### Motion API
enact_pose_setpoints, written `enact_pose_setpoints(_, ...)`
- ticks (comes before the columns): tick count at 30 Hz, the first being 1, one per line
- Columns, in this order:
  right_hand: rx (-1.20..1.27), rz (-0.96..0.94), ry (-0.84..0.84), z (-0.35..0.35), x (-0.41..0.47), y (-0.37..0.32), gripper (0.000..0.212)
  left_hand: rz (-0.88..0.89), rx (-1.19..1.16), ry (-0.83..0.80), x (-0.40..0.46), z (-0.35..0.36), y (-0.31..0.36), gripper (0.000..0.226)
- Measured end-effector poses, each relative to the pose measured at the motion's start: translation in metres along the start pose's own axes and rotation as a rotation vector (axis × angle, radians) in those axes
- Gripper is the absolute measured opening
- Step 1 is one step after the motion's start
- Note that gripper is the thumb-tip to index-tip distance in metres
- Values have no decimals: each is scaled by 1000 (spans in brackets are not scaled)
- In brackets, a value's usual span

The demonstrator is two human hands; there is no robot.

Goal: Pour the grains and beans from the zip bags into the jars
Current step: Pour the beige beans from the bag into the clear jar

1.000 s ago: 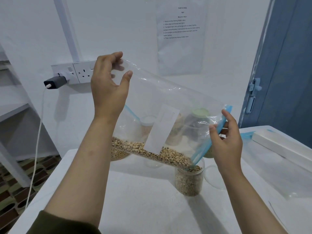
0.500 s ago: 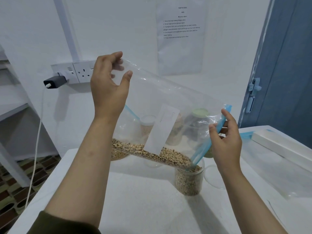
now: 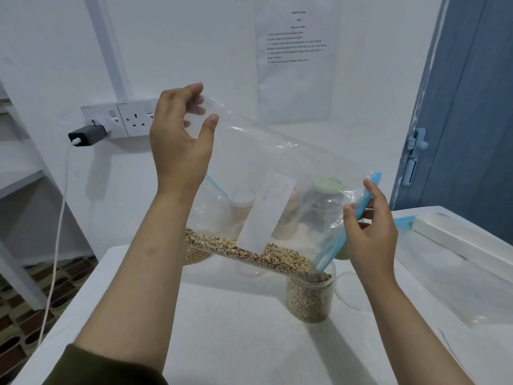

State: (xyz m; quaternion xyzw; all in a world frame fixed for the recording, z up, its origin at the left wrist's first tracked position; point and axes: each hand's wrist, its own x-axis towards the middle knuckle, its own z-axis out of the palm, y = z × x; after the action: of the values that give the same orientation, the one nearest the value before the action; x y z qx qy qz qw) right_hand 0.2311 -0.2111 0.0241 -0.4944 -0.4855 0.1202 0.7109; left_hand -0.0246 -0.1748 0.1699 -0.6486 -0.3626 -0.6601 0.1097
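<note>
- Left hand (image 3: 180,140) pinching the far-left bottom corner of the zip bag (image 3: 277,190), raised high.
- Right hand (image 3: 370,234) gripping the blue zip edge (image 3: 361,207), low on the right.
- Bag's long axis sloping down from upper left to lower right, mouth over the jar (image 3: 310,295).
- Beans (image 3: 249,252) banked along the lower fold, nearest the right hand; probably more lift needed at the left.

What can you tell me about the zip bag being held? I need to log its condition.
The zip bag is clear, thin plastic with a blue zip strip and a white label. It hangs tilted, closed end high in the left hand, open blue end low, pinched by the right hand. Speckled beans lie along its lower edge, running into the jar beneath its mouth.
</note>
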Motion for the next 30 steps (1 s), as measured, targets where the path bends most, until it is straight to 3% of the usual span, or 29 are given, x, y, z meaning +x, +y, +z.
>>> enact_pose_setpoints(30, -83, 7, 32, 9, 23, 7, 49, 13, -1, -2, 1, 6, -7, 37)
